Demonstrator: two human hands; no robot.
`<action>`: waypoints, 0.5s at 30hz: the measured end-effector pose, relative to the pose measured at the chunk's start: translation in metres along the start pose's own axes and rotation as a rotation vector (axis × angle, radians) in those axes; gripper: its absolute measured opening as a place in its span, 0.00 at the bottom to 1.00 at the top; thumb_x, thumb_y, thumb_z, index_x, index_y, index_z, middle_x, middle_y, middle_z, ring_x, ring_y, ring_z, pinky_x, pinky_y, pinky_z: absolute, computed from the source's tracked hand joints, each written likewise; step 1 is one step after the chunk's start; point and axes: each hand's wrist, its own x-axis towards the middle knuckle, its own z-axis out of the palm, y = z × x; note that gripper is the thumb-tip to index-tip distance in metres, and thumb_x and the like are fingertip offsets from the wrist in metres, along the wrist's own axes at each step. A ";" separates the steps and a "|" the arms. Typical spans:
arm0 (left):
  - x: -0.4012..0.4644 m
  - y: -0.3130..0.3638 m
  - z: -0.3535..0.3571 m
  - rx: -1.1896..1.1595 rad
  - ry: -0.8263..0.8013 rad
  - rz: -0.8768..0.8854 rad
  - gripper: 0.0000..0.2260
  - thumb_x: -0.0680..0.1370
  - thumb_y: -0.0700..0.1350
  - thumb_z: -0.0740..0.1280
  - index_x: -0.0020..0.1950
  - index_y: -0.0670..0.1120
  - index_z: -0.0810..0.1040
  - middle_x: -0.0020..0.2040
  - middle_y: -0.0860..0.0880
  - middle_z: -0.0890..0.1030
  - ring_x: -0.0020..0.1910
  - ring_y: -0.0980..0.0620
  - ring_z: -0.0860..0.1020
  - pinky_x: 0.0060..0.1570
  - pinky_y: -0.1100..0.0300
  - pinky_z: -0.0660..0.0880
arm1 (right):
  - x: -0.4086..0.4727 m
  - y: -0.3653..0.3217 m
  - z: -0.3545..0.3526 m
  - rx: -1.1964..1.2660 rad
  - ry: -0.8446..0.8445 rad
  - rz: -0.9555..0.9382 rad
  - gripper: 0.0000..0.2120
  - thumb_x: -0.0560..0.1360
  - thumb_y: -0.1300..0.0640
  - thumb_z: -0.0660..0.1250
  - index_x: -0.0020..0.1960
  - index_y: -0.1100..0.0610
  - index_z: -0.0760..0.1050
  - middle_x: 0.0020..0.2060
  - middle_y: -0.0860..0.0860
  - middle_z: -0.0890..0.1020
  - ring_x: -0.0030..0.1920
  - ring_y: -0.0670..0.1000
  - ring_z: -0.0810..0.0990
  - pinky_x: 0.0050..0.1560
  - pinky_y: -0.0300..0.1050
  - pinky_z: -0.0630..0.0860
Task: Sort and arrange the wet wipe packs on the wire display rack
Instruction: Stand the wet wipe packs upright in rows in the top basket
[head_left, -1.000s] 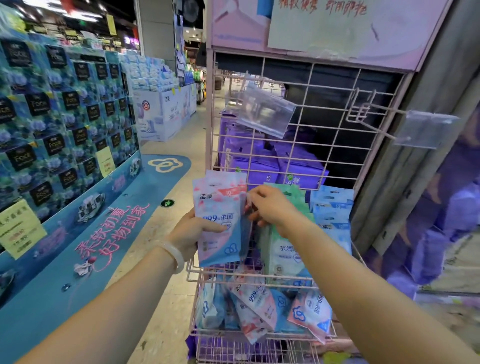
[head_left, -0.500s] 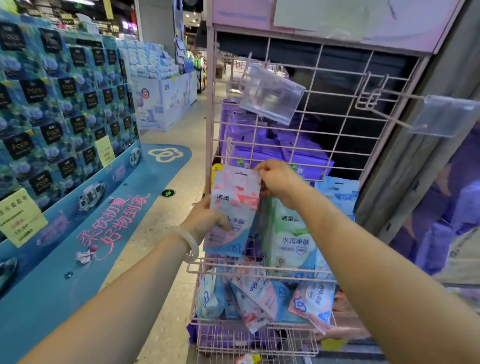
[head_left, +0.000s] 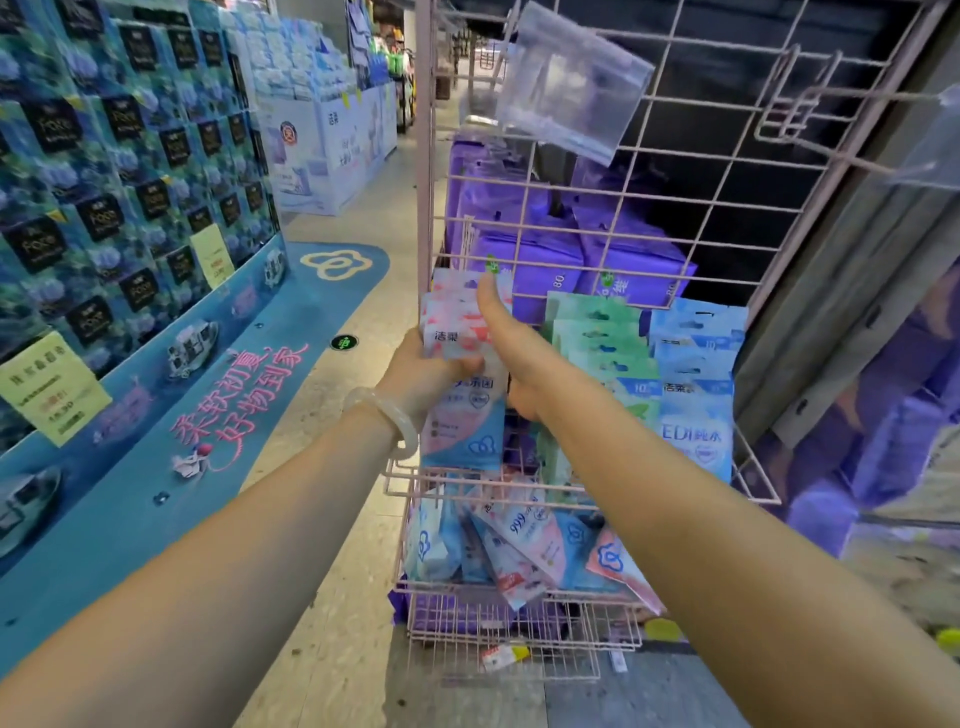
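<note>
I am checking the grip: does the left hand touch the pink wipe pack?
Touching. The head view shows the left hand wrapped around the pink wipe pack.

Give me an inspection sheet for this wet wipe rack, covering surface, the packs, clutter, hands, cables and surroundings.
Surface: pink wire rack, two basket tiers, empty hook above.
Job's things: pink packs in a stack at the upper tier's left; green packs and blue packs stand in rows beside them; loose packs jumbled in the lower tier.
Clutter: a small pack lies on the bottom wire shelf.
Hands: left hand grips the pink packs from the left; right hand presses on them, thumb up.
Cables: nothing seen.
Surroundings: purple packs behind the rack; tissue display to the left.
</note>
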 end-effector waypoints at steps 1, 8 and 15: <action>0.000 -0.002 -0.002 -0.014 0.005 0.014 0.14 0.70 0.29 0.67 0.50 0.45 0.78 0.49 0.40 0.82 0.47 0.45 0.81 0.50 0.51 0.79 | -0.001 -0.002 0.000 -0.007 -0.005 0.001 0.46 0.64 0.24 0.53 0.70 0.55 0.63 0.66 0.55 0.73 0.65 0.56 0.72 0.67 0.54 0.68; -0.011 -0.006 0.002 0.392 0.231 -0.031 0.44 0.63 0.43 0.78 0.72 0.41 0.57 0.69 0.41 0.70 0.67 0.44 0.70 0.67 0.49 0.68 | -0.010 0.018 -0.008 -0.080 -0.034 -0.010 0.39 0.72 0.30 0.49 0.70 0.57 0.64 0.70 0.52 0.69 0.70 0.53 0.67 0.72 0.53 0.59; -0.107 -0.039 -0.003 0.294 0.403 0.270 0.19 0.69 0.44 0.69 0.57 0.51 0.68 0.57 0.50 0.72 0.53 0.57 0.72 0.54 0.71 0.69 | -0.107 0.068 -0.080 0.024 -0.363 -0.283 0.09 0.69 0.47 0.67 0.42 0.49 0.83 0.43 0.43 0.86 0.50 0.42 0.82 0.50 0.33 0.77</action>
